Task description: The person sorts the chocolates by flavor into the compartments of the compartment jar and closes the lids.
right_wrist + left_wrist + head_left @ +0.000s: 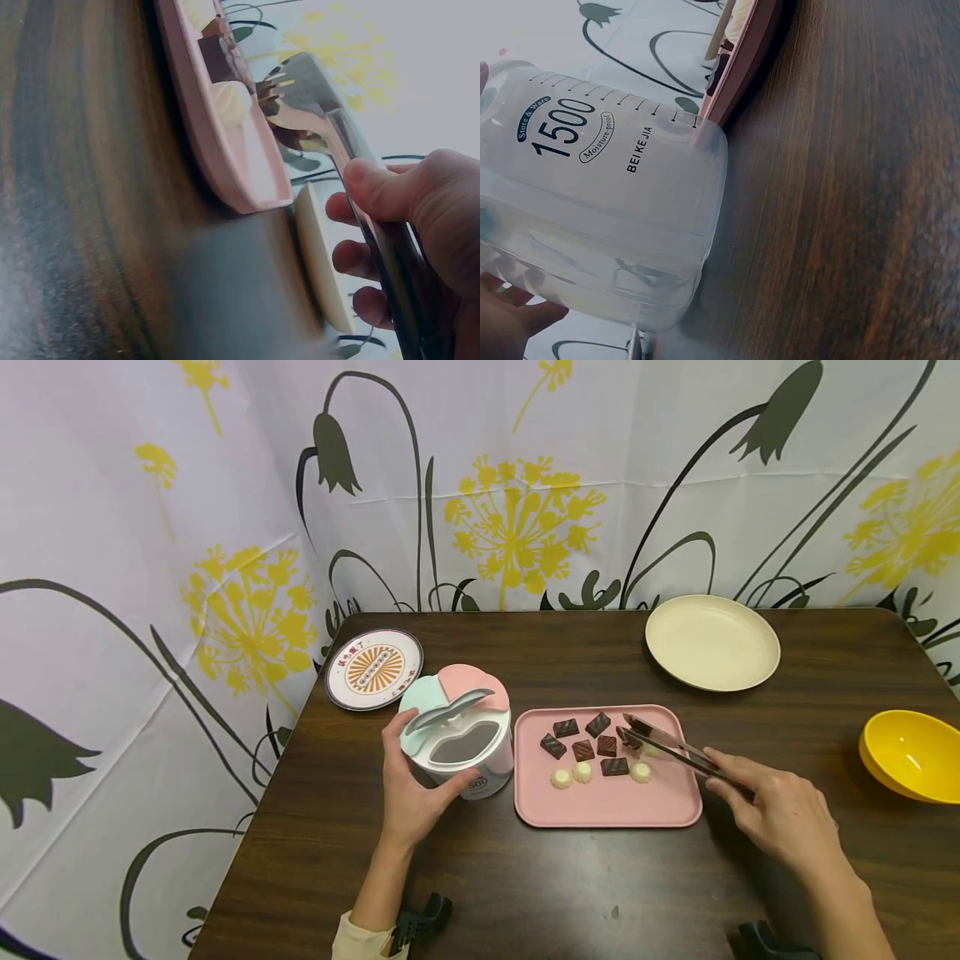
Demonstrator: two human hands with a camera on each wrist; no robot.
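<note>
A clear storage container (487, 783) with a white, pink and mint lid stands left of a pink tray (600, 814). One grey lid flap (450, 710) is raised over an opening. My left hand (412, 797) grips the container around its near left side, thumb at the front. My right hand (783, 814) holds metal tongs (311, 94), their tips over the tray's right part at a dark chocolate (630, 739). Several dark chocolates (553, 746) and white chocolates (561, 778) lie on the tray. Whether the tongs pinch that chocolate I cannot tell.
A patterned plate (345, 693) sits at the table's back left. At the back right is a cream plate (712, 643), with a yellow bowl (911, 756) at the right edge. A flowered curtain (525, 427) hangs behind the table (585, 893).
</note>
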